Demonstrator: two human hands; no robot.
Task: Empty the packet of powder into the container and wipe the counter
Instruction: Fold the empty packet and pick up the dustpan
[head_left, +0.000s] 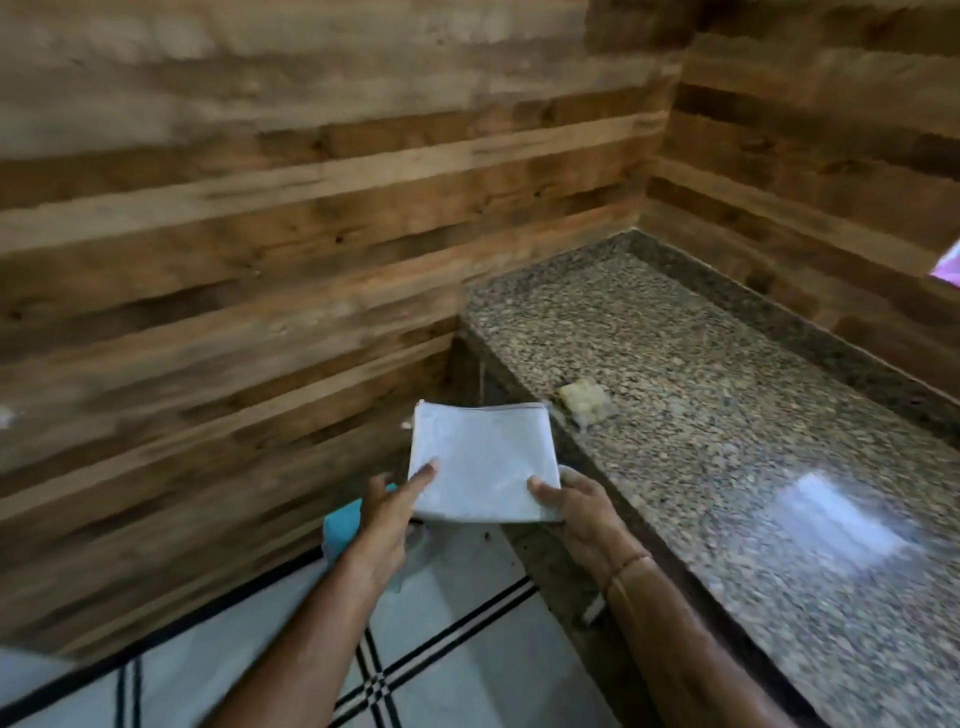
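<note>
A folded white cloth (483, 460) is held flat in the air just left of the counter's front edge. My left hand (389, 512) grips its near left corner, thumb on top. My right hand (576, 506) holds its near right corner the same way. A small clear packet (584, 401) with pale yellowish lumps lies on the speckled granite counter (727, 415), close to the front edge and just right of the cloth's far corner. No container is in view.
Wooden plank walls close the left and back sides. A raised granite lip (779, 317) runs along the counter's back. Something turquoise (343, 525) sits low behind my left wrist. White floor tiles with black stripes (374, 680) lie below.
</note>
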